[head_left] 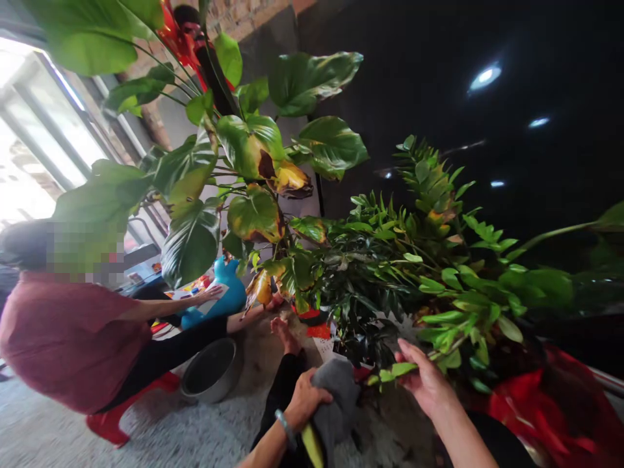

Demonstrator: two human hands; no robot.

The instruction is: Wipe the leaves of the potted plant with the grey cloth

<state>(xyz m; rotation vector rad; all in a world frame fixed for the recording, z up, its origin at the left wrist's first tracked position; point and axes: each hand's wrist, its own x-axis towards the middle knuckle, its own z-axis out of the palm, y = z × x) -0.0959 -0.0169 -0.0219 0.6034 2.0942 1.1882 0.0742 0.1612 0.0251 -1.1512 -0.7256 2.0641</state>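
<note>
My left hand is closed around a grey cloth at the bottom middle, with a bracelet on its wrist. A yellow-green leaf tip pokes out below the cloth. My right hand reaches up to a small-leaved green plant and pinches one of its low leaves between thumb and fingers. A tall plant with big broad leaves, some yellow and brown, rises to the left of it. My bare foot rests on the floor near the pots.
Another person in a dark red top sits at the left on a red stool, reaching toward a blue object. A grey metal bowl stands on the floor. Red wrapping lies at the right. Windows are at far left.
</note>
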